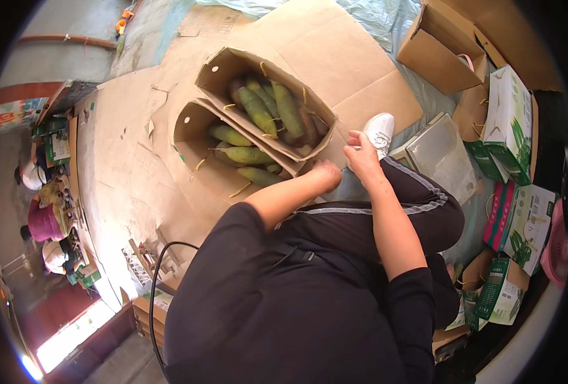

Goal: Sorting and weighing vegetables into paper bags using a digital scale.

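Two open cardboard boxes stand side by side ahead of me. Long green radish-like vegetables (256, 107) fill the farther box (223, 69), and more of these vegetables (244, 155) lie in the nearer box (185, 132). Both boxes have yellow cord loops. My left hand (326, 175) is closed, just beside the near right corner of the boxes; what its fingers hold, if anything, is hidden. To its right, my right hand (363, 157) is raised by my white shoe, its thumb apart from its bent fingers and nothing visible between them.
Flattened cardboard (130, 160) covers the floor. An open brown carton (441, 48) and several green-and-white printed boxes (510, 121) stand along the right. A clear plastic-like case (444, 157) lies beyond my knee. Far left, other people (47, 221) sit among boxes. A black cable (158, 281) runs beside me.
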Demonstrator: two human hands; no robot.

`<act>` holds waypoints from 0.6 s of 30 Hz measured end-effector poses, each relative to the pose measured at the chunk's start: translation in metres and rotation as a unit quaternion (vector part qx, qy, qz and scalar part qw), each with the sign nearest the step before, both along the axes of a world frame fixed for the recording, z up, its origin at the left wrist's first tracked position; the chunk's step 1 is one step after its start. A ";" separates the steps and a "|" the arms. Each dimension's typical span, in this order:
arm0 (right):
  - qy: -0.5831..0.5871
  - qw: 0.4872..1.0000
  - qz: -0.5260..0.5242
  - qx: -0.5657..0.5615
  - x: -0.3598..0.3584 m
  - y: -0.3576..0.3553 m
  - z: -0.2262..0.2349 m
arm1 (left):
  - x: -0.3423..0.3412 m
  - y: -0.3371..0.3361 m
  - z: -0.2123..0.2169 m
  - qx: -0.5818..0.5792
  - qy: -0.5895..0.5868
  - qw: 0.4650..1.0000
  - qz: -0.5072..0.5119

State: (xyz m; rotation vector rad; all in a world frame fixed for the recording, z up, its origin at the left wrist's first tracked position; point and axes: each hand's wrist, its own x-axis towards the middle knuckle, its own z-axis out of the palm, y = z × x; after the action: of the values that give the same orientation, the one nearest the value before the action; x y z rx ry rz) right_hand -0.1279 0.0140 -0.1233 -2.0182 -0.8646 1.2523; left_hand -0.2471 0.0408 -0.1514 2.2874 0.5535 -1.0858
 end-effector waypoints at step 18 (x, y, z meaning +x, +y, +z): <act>-0.019 0.994 0.107 0.012 -0.019 0.008 0.027 | -0.202 -0.062 -0.072 0.257 0.107 0.919 -0.279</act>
State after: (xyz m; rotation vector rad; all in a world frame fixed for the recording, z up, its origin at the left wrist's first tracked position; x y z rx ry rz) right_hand -0.1471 0.0217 -0.0962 -1.9768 -1.1326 1.3153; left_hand -0.4492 -0.0217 -0.2236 2.9099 0.2843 -1.6303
